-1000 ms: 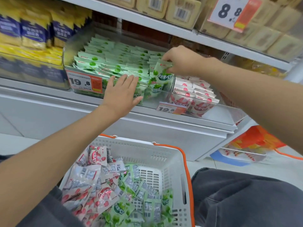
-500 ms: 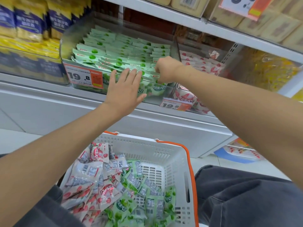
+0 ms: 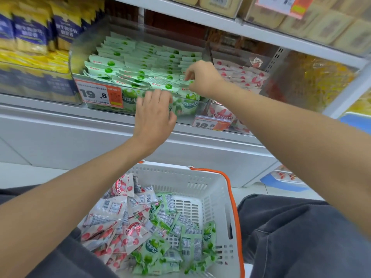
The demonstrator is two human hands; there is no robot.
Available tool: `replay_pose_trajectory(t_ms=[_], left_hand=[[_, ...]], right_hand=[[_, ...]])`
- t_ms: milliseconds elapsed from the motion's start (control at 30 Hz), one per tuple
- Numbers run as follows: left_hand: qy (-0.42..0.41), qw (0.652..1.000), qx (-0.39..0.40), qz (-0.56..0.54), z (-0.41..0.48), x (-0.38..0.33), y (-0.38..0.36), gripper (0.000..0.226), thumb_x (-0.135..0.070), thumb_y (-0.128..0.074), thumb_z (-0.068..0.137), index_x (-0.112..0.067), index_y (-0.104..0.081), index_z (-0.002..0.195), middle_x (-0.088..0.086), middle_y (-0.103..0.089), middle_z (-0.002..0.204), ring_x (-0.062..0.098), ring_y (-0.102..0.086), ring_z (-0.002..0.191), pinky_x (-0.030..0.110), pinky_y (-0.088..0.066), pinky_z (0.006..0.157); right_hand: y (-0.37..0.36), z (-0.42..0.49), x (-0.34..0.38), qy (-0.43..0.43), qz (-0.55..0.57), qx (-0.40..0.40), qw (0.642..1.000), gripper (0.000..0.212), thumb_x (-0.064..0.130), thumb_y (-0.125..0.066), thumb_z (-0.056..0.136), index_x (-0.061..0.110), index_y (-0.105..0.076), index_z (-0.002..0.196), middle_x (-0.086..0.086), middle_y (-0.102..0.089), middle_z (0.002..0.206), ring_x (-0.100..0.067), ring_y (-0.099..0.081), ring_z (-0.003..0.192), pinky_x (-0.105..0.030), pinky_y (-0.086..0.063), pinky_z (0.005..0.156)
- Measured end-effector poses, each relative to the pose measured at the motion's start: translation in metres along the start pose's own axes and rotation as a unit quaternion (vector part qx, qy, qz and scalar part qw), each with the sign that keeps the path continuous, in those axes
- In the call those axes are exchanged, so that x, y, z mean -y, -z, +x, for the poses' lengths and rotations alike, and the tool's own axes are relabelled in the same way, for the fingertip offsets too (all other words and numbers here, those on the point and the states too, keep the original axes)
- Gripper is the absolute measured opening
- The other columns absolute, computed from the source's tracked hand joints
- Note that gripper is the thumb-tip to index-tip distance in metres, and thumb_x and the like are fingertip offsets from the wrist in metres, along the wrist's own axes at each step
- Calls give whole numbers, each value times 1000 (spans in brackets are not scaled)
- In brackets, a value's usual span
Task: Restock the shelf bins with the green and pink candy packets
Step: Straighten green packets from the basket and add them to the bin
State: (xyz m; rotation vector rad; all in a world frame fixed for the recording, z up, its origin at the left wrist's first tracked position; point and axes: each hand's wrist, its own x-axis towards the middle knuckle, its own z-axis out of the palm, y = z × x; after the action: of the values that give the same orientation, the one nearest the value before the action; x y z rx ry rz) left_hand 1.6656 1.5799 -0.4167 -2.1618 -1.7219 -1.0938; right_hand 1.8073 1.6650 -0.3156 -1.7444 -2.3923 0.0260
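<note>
Our right hand (image 3: pixel 202 78) is over the front right corner of the green bin (image 3: pixel 128 97). Its thumb and fingers pinch one green packet (image 3: pixel 183 82) by its edge, we judge so that it can be laid flat on the top layer rather than dropped. Our left hand (image 3: pixel 154 115) holds nothing. Its fingers are loosely bent against the bin's clear front wall, probably to steady the bin and stop packets from sliding over the rim. Just right of the green bin, the pink packets (image 3: pixel 241 77) lie in their own compartment, sorted apart by colour. Well below the bin, the white basket (image 3: pixel 180 171) carries a mixed heap of both colours, placed under our hands for short reaches. By that heap, we judge much is not yet shelved.
</note>
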Motion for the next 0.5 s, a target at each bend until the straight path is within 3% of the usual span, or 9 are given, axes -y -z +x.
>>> replay_pose_trajectory(t_ms=[133, 233, 300, 367, 433, 500], left_hand=[[110, 973, 160, -126, -24, -6, -12, 11, -18, -56, 88, -16, -50, 97, 1, -52, 93, 26, -51, 84, 39, -42, 74], [178, 926, 304, -138, -48, -2, -26, 8, -22, -56, 88, -19, -51, 94, 1, -58, 94, 26, -56, 85, 37, -47, 74], [188, 893, 390, -118, -67, 1, -35, 5, -22, -56, 87, -20, -55, 92, 1, -63, 97, 25, -59, 87, 36, -50, 78], [178, 869, 452, -97, -88, 3, -44, 5, -20, -58, 87, -20, -59, 92, 3, -65, 102, 22, -59, 87, 33, -50, 77], [158, 843, 508, -81, -110, 1, -51, 10, -16, -57, 90, -15, -62, 98, 2, -63, 104, 18, -57, 83, 28, -46, 70], [142, 816, 557, -61, -129, -1, -58, 16, -13, -56, 92, -10, -64, 105, 3, -61, 110, 20, -56, 92, 28, -44, 77]], right_hand=[[-18, -43, -2, 38, 50, -125, 990, 18, 4, -55, 84, 12, -68, 93, -2, -58, 97, -17, -55, 87, -31, -45, 73], [-58, -84, -5, 42, 111, -105, 987, 16, 4, -55, 79, 12, -68, 84, -4, -61, 90, -18, -55, 76, -32, -45, 67], [-101, -114, -12, -3, 144, -24, 989, 19, 3, -56, 77, 13, -70, 83, -3, -64, 88, -20, -57, 77, -31, -47, 69], [-147, -147, -17, -55, 190, 113, 974, 22, 2, -56, 79, 12, -73, 87, -2, -68, 88, -18, -58, 80, -29, -48, 79], [-196, -184, -21, -109, 239, 239, 935, 19, -1, -59, 82, 6, -74, 93, -7, -71, 93, -19, -61, 86, -29, -47, 93], [-247, -224, -26, -212, 288, 320, 877, 15, 1, -63, 84, -3, -73, 95, -15, -71, 94, -22, -62, 80, -35, -51, 84]])
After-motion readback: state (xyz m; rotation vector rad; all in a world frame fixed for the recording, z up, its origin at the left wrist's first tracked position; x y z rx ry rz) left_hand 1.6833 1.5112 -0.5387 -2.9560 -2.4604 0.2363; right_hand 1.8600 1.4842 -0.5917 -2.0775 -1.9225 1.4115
